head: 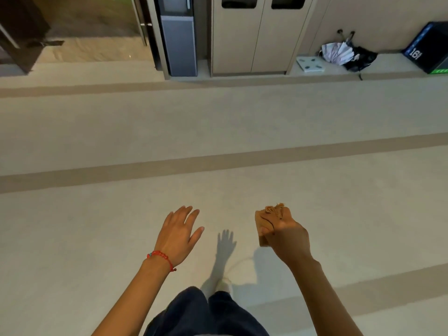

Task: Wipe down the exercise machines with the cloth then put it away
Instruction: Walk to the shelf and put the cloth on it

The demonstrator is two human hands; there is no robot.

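Observation:
A folded tan cloth (269, 218) is bunched in my right hand (288, 238), which is closed around it at lower right of centre, held out over the floor. My left hand (178, 232) hovers beside it at lower left, palm down, fingers spread and holding nothing; a red bead bracelet circles its wrist. No exercise machine shows in this view.
Pale floor (218, 132) with darker bands stretches ahead. At the far wall stand a beige double-door cabinet (257, 37), a grey unit (180, 44), a glass door (80, 27) at the left, a white scale (309, 64), folded umbrellas (346, 54) and a dark box (429, 48).

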